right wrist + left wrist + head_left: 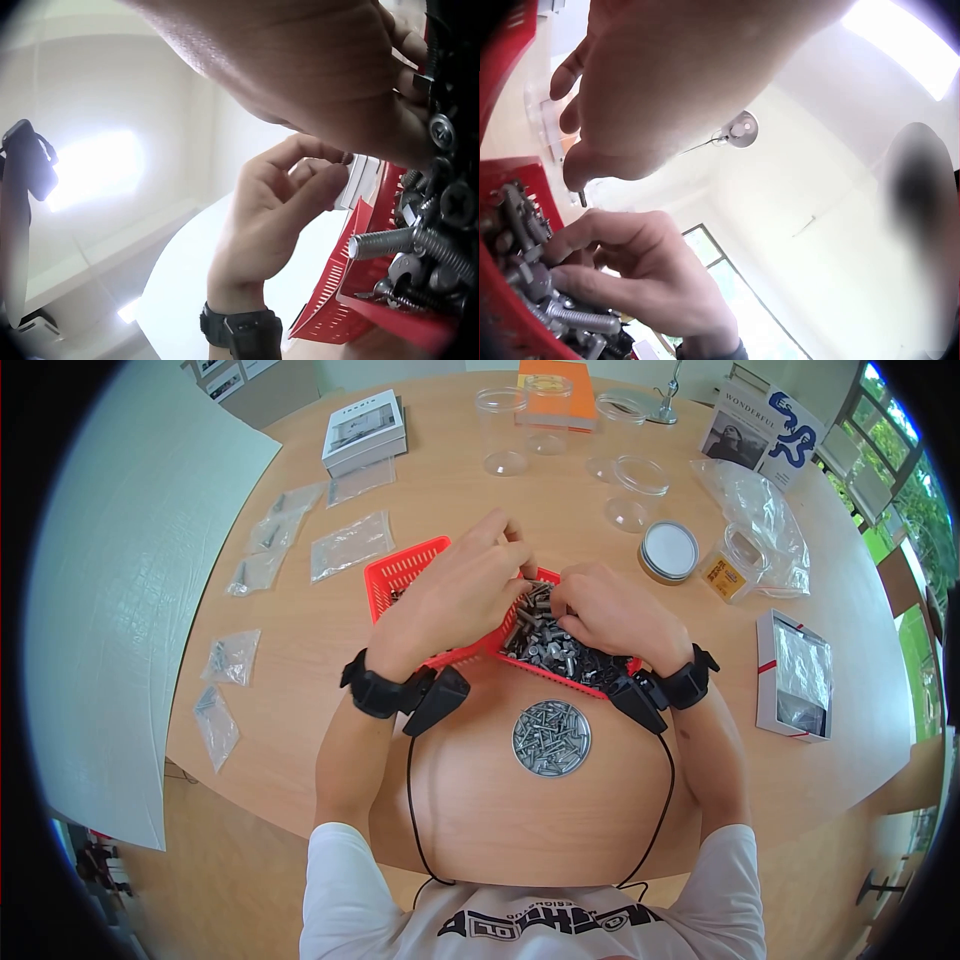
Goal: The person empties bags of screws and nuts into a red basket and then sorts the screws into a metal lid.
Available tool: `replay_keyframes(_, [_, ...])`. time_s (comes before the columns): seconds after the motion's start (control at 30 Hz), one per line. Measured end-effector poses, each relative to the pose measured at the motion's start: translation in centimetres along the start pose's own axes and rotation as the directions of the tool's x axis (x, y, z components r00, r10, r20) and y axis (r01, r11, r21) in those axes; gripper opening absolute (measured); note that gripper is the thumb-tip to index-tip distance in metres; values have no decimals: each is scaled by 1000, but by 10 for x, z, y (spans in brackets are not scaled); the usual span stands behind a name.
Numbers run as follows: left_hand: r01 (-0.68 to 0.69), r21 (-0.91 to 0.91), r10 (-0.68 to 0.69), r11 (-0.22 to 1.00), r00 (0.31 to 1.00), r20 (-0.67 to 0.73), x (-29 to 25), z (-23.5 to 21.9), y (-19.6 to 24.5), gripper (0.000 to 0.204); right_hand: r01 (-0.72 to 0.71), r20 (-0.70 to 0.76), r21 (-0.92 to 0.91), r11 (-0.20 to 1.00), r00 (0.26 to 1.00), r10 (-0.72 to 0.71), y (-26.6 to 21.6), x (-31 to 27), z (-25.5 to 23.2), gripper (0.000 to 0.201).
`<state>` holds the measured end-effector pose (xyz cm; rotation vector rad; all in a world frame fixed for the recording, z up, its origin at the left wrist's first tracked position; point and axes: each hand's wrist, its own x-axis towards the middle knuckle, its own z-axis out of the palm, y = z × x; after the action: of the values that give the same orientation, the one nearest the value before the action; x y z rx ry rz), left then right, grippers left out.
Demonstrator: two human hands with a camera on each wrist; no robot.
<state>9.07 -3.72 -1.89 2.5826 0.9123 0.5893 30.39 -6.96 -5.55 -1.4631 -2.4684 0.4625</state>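
My left hand [455, 592] is over the inner edges of two red plastic baskets. Its thumb and a finger pinch a small screw [583, 199], with only the tip showing; the left hand [262, 217] appears beyond the basket in the right wrist view. My right hand [620, 618] reaches into the right basket [560, 682], filled with mixed bolts and screws [550, 645]. In the left wrist view, the right hand's [652, 277] thumb and index finger close on a grey bolt [536, 282] among the others. The left basket [405, 568] is partly hidden behind my left hand.
A round dish of silver screws [551, 738] sits near me. Small plastic bags [232, 657] lie on the left. Clear cups [500, 430], a round tin [668, 552], a yellow-labelled container [728, 575] and an open box [795, 675] stand farther back and right.
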Motion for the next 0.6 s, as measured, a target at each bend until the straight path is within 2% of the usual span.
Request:
replay_keyframes(0.03, [13,-23,-12,1000,1000,23,-4,-9,6,11,4,1,-18,1000,1000,-4,-1,0,-1,10])
replay_keyframes(0.1, [-93,-61,100,994,987,122,-14,-19,15,10,12,6,-50,999,1000,-12,-3,0,-3,10])
replay_keyframes(0.13, [-144,-84,156,986,973,170,-19,-21,19,10,56,-52,-22,998,997,-57,-3,-1,-1,10])
replay_keyframes(0.2, [-135,-91,156,987,942,298,-25,-18,30,9,146,-171,26,989,975,-139,-1,-1,2,13])
replay_keyframes(0.27, [-158,-64,170,985,873,456,-23,-16,43,10,92,-56,36,995,994,-90,0,0,0,11])
replay_keyframes(0.3, [-183,-75,197,980,869,454,-23,-9,45,11,66,2,37,997,998,-66,0,0,-1,11])
replay_keyframes(0.37, [-233,-97,252,968,859,446,-27,7,43,12,61,7,31,998,998,-61,0,0,-1,13])
replay_keyframes(0.4, [-204,-130,241,970,865,440,-28,11,41,12,60,9,28,998,998,-60,0,1,-1,13])
replay_keyframes(0.5, [-22,-15,27,1000,826,563,-18,-11,48,15,53,2,-27,998,999,-53,0,2,3,16])
replay_keyframes(0.6, [-13,30,4,999,958,286,-11,-6,19,20,122,-93,8,992,988,-121,0,2,6,16])
